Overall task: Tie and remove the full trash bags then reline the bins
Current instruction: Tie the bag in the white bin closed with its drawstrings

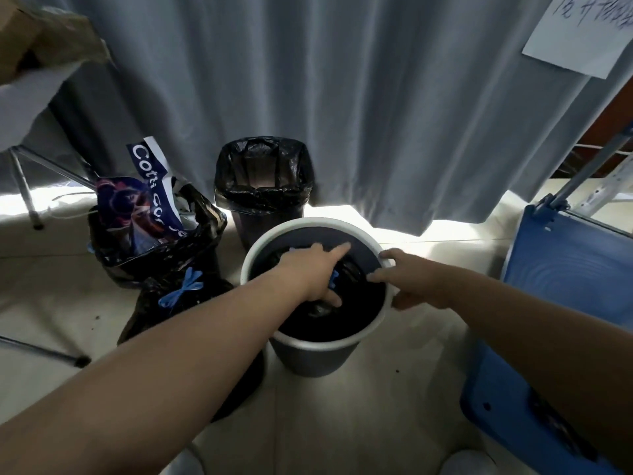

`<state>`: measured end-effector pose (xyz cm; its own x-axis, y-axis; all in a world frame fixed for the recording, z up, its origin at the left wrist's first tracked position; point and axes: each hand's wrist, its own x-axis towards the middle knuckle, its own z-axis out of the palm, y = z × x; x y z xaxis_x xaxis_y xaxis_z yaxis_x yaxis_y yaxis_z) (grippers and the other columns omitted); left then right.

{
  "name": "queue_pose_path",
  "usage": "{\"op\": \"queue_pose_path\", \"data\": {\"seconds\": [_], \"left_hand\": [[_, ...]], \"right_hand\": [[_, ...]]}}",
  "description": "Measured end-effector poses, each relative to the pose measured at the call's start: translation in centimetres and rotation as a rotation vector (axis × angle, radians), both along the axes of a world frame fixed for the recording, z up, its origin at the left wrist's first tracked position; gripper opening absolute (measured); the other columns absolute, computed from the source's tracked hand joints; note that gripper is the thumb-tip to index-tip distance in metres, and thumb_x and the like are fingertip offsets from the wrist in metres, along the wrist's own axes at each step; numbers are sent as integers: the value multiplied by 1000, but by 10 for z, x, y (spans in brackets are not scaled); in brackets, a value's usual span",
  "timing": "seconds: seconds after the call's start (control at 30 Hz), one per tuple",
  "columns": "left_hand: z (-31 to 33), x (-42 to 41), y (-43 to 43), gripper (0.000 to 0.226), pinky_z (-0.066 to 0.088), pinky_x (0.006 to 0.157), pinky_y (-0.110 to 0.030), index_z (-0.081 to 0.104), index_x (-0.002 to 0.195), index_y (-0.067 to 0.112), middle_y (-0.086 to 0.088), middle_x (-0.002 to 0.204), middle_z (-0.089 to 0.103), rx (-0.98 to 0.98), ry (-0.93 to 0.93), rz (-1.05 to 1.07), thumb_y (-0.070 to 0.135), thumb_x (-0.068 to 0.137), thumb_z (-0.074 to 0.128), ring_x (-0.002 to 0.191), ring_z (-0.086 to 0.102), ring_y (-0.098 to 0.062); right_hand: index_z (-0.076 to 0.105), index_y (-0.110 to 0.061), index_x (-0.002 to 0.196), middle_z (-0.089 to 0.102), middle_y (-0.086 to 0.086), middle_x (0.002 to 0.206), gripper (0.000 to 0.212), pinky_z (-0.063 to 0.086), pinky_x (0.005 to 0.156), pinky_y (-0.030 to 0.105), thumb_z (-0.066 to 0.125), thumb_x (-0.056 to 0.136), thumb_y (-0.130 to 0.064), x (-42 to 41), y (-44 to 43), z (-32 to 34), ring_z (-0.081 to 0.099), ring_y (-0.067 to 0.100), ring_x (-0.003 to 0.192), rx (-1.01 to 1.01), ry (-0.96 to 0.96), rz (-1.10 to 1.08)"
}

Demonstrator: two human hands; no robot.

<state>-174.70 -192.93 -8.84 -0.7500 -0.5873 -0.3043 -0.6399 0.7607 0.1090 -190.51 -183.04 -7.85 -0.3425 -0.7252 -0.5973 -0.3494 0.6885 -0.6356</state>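
A round grey bin with a white rim (342, 223) stands on the floor in front of me. My left hand (313, 272) reaches down into it and is closed on a black bag with blue drawstring (346, 272) inside, forefinger stretched out. My right hand (412, 281) grips the bin's right rim. Behind it stands a dark bin lined with a black bag (263, 173). To the left lie a tied black bag with a blue bow (181, 289) and an open full black bag (154, 234) stuffed with printed paper bags.
A grey curtain (342, 97) hangs close behind the bins. A blue chair (555, 286) stands at the right, touching distance from the bin. Metal legs of a white table (24, 186) are at the left. Pale tiled floor lies between.
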Motion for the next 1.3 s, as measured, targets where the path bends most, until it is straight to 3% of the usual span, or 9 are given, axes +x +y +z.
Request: {"op": "queue_pose_path", "data": {"seconds": [0.17, 0.27, 0.37, 0.53, 0.7, 0.97, 1.13, 1.23, 1.3], "left_hand": [[-7, 13, 22, 27, 44, 82, -38, 52, 115, 19, -11, 116, 50, -11, 127, 7, 16, 88, 53, 105, 55, -34], [6, 32, 29, 37, 47, 81, -43, 42, 120, 20, -8, 115, 49, -66, 292, 32, 9, 85, 48, 100, 56, -33], [15, 49, 34, 50, 48, 82, -45, 37, 133, 16, -8, 122, 47, -247, 180, -102, 4, 85, 47, 104, 54, -31], [30, 51, 35, 27, 40, 69, -35, 51, 113, 6, -13, 115, 51, -322, -10, 2, -2, 88, 45, 99, 58, -33], [72, 52, 25, 24, 44, 82, -33, 56, 107, 7, -13, 110, 56, -162, 475, 255, 3, 84, 52, 99, 56, -30], [176, 84, 18, 13, 38, 57, -15, 56, 84, 14, 7, 71, 55, -147, 1090, 389, 2, 82, 59, 70, 52, -12], [223, 105, 26, 18, 39, 56, -8, 52, 79, 17, 11, 69, 52, -205, 1252, 379, 2, 82, 60, 63, 48, -1], [252, 119, 26, 24, 44, 62, -23, 50, 72, 23, 6, 69, 54, -255, 1267, 393, 4, 83, 60, 63, 50, -6], [271, 126, 30, 23, 44, 65, -27, 50, 72, 23, 4, 70, 54, -284, 1260, 397, 6, 83, 60, 68, 51, -12]], "right_hand": [[7, -32, 150, 17, 10, 151, 97, 53, 87, 43, 74, 78, -31, 27, 19, -8, 41, 36, 126, -20, 99, 105], [-2, -35, 150, -26, 5, 155, 116, 18, 115, 51, 70, 65, -67, 43, 36, -26, -4, 33, 146, -17, 452, 372], [18, -33, 149, -19, 9, 158, 109, -3, 115, 57, 52, 60, -86, 60, 53, -45, -21, 32, 144, 21, 657, 503], [55, -30, 123, 10, 4, 160, 78, -1, 117, 54, 45, 67, -84, 70, 71, -55, -14, 32, 145, -104, 723, 420], [60, -29, 115, 25, 2, 154, 70, 0, 117, 49, 53, 67, -80, 78, 81, -52, -18, 38, 142, -135, 633, 410], [56, -28, 82, 45, 9, 139, 57, -17, 114, 46, 50, 65, -82, 83, 82, -59, 6, 27, 146, -194, 626, 264], [53, -23, 95, 51, 5, 118, 34, 33, 103, 36, 69, 72, -44, 74, 65, -39, 41, 30, 126, -338, 557, 13], [58, -8, 102, 54, 12, 109, 18, 36, 95, 31, 63, 84, -11, 78, 45, 15, 51, 31, 111, -766, 379, -254], [56, -15, 105, 50, 6, 112, 12, 37, 99, 29, 56, 92, -17, 90, 38, 60, 50, 21, 109, -970, 189, -268]]}}
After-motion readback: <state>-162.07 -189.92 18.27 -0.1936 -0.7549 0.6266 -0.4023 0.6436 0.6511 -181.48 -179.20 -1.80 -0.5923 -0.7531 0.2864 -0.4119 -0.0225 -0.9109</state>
